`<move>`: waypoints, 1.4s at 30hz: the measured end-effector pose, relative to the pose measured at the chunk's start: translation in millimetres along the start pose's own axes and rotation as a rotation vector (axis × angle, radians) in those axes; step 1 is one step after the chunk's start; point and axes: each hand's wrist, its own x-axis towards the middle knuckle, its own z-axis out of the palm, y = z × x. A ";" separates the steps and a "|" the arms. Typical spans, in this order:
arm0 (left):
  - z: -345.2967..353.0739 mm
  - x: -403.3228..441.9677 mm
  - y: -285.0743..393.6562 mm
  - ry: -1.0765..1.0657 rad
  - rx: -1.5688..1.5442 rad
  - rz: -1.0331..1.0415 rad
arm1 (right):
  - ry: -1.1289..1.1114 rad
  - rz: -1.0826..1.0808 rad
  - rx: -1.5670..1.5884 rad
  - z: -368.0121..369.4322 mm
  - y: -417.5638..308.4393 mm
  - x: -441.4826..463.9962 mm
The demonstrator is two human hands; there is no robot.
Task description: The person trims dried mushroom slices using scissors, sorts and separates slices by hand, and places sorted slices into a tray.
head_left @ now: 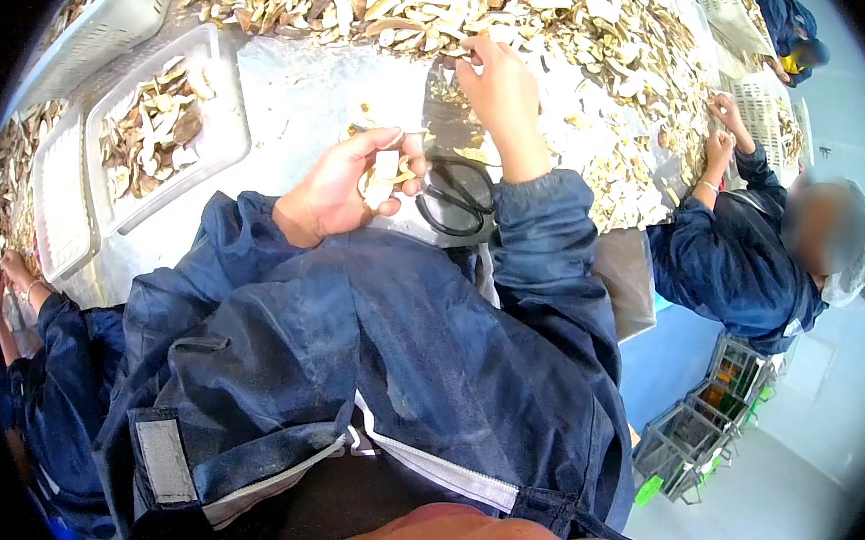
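My left hand (343,184) is closed around a few pale dried mushroom slices (384,173), held low over the near edge of the work surface. Up at the border of a big heap of dried mushroom slices (390,11), my right hand (505,90) has its fingers bent together in a pinch. Whatever lies between those fingertips is too small to make out. A pair of scissors with black handles (457,200) lies between my two hands, close to my right sleeve; its blades are hard to see.
On the left stands a clear plastic tub (240,106) with mushroom slices inside, beside a white basket (62,194). Another white perforated basket (135,8) is behind it. Co-workers in blue sit at right (745,247) and left (68,395). Metal-framed crates (687,438) stand at lower right.
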 end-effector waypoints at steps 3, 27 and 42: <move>-5.0 -2.7 2.6 -0.014 -0.012 0.016 | -0.006 -0.046 -0.047 8.7 0.4 1.4; 4.8 -1.8 1.3 0.034 0.005 0.014 | -0.545 0.265 1.090 -50.2 -36.4 -55.9; -2.6 -2.3 0.9 0.053 0.017 0.069 | -0.215 0.108 0.089 -0.6 -17.5 -32.3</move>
